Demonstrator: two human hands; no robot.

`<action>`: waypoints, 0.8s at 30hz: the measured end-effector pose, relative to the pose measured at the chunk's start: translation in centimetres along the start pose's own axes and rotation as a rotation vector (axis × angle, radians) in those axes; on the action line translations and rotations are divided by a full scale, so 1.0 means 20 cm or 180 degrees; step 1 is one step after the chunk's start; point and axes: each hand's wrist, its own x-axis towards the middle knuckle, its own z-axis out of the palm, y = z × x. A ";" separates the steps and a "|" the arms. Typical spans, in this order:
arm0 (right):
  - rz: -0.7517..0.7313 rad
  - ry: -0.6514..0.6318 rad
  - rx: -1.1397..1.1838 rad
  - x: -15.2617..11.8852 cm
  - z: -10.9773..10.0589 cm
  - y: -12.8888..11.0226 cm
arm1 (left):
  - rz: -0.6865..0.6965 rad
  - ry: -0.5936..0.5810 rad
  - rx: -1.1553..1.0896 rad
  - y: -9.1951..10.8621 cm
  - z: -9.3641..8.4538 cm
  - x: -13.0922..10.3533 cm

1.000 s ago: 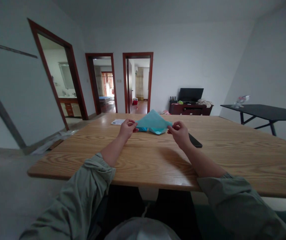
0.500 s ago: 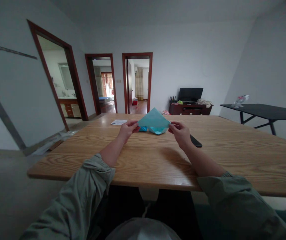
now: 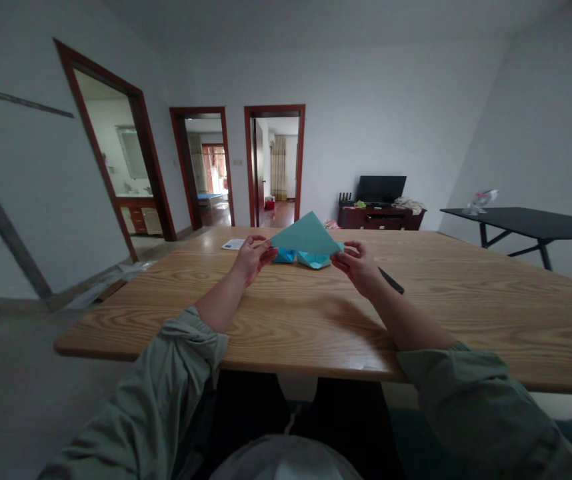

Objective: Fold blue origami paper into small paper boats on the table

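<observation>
A light blue sheet of paper folded into a triangle [image 3: 307, 233] is held up above the table, its peak pointing away from me. My left hand [image 3: 253, 259] pinches the left corner between thumb and fingers. At the opposite corner my right hand [image 3: 357, 265] is closed on the paper in the same way. Behind and below the triangle, a light blue folded paper piece [image 3: 315, 260] rests on the tabletop. Beside it on the left lies a darker blue paper piece [image 3: 285, 256], partly hidden by the triangle.
The wooden table [image 3: 286, 333] spans the view. A dark phone-like object [image 3: 392, 281] lies beyond my right wrist, partly covered. A white printed card [image 3: 233, 244] is past my left hand. Further off stand a black table [image 3: 541, 223] and a television [image 3: 381, 189] on a cabinet.
The triangle has tilted slightly, its left corner shifting left and its right side dipping a little. My left hand has moved slightly left; more of the darker blue piece shows.
</observation>
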 end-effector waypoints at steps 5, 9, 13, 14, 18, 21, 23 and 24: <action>-0.0001 -0.0096 -0.0010 -0.01 0.01 0.00 | -0.0162 -0.0082 -0.0048 0.03 0.01 -0.02; -0.0019 -0.0023 -0.0027 0.00 0.00 0.00 | -0.0197 -0.0076 0.0032 0.01 0.00 0.00; -0.0076 0.0051 -0.0079 0.01 0.00 0.01 | -0.0141 0.0085 0.0107 0.00 0.00 0.01; -0.0085 0.0068 -0.0081 0.01 0.00 0.02 | -0.0131 0.0098 0.0102 -0.01 -0.01 0.01; -0.0097 0.0100 -0.0086 0.02 0.00 0.02 | -0.0134 0.0130 0.0091 0.00 -0.01 0.01; -0.0128 0.0102 -0.0128 0.02 -0.01 0.02 | -0.0136 0.0174 0.0147 0.00 0.00 0.01; -0.0137 0.0088 -0.0135 0.01 0.00 0.02 | -0.0139 0.0178 0.0167 0.00 0.00 0.01; -0.0132 0.0071 -0.0138 0.01 0.00 0.02 | -0.0147 0.0171 0.0169 0.00 0.00 0.01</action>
